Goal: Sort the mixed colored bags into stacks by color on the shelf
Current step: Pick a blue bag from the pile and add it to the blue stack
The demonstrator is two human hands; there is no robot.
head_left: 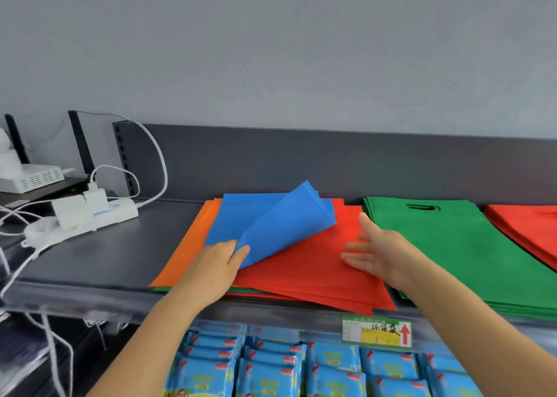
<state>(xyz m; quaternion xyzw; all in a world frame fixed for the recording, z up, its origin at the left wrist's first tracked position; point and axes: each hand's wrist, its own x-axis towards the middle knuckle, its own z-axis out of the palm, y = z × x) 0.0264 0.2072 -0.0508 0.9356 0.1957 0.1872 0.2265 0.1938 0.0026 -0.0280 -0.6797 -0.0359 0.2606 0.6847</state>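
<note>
On the shelf (90, 261), the left hand (217, 264) pinched the near corner of the blue bag (271, 216), which curled up off the mixed pile (316, 276). Peeling slowly would lift one sheet only. The right hand (379, 252) hovered over the red layer, fingers (352, 258) straight, holding nothing; whether it touched was unclear. The green stack (452, 246) lay just beside; the red stack (527, 228) was cut off.

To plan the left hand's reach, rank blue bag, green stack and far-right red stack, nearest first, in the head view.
1. Blue bag, held by the left hand.
2. Green stack, to the right.
3. Red stack, far right.
</note>
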